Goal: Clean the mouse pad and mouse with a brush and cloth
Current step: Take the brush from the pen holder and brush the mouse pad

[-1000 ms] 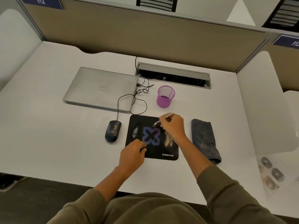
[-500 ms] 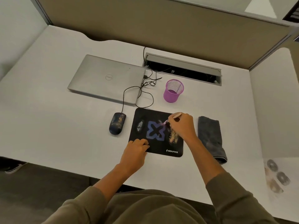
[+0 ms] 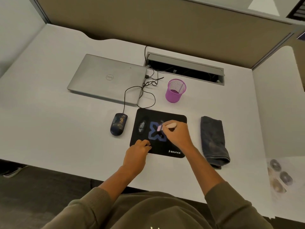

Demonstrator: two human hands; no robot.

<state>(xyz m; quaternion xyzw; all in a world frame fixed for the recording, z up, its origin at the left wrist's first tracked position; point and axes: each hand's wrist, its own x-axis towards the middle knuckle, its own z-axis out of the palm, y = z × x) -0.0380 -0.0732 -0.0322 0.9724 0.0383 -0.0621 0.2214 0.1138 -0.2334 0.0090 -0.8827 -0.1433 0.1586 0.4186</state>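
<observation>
Sweeping left since before, right hand (image 3: pixel 177 132) drags brush (image 3: pixel 166 126) across mouse pad (image 3: pixel 173 116).

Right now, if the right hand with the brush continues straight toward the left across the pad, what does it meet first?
Probably the pale dust patch on the mouse pad, as the brush in the right hand points left. Beyond the pad's edge lies the mouse.

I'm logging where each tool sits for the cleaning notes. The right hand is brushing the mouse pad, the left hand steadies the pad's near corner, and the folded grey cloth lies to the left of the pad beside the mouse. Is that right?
Not quite. In the head view the cloth lies to the right of the mouse pad, away from the mouse, which sits on the pad's left. The rest holds: the right hand works the brush on the pad, and the left hand steadies its near corner.
</observation>
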